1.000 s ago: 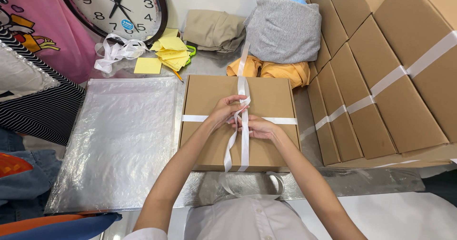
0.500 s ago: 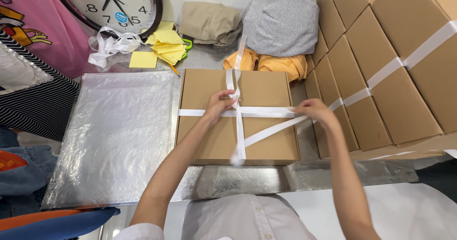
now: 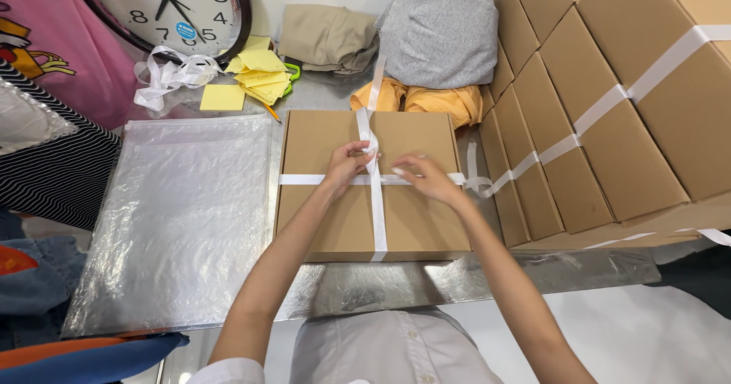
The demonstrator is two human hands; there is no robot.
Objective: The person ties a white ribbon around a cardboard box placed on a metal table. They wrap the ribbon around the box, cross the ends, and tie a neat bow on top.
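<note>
A flat brown cardboard box (image 3: 335, 216) lies on the metal table in front of me. A white ribbon (image 3: 378, 216) crosses it lengthwise and sideways. My left hand (image 3: 349, 163) pinches the ribbon where the two bands cross, near the box's middle. Just to the right, my right hand (image 3: 423, 175) rests on the sideways band, its fingers closed on the ribbon. A loose loop of ribbon (image 3: 478, 182) hangs off the box's right edge.
A clear plastic bag (image 3: 183, 216) lies flat at left. Ribbon-tied cardboard boxes (image 3: 609, 110) stack at right. Folded clothes (image 3: 438, 38), yellow sticky notes (image 3: 263, 76), a ribbon scrap (image 3: 171, 72) and a wall clock (image 3: 179, 7) sit behind. Striped fabric (image 3: 46, 156) lies far left.
My right hand, which had pulled the ribbon end out past the box's right edge, has come back to the crossing. The ribbon tail now hangs slack at the right edge.
</note>
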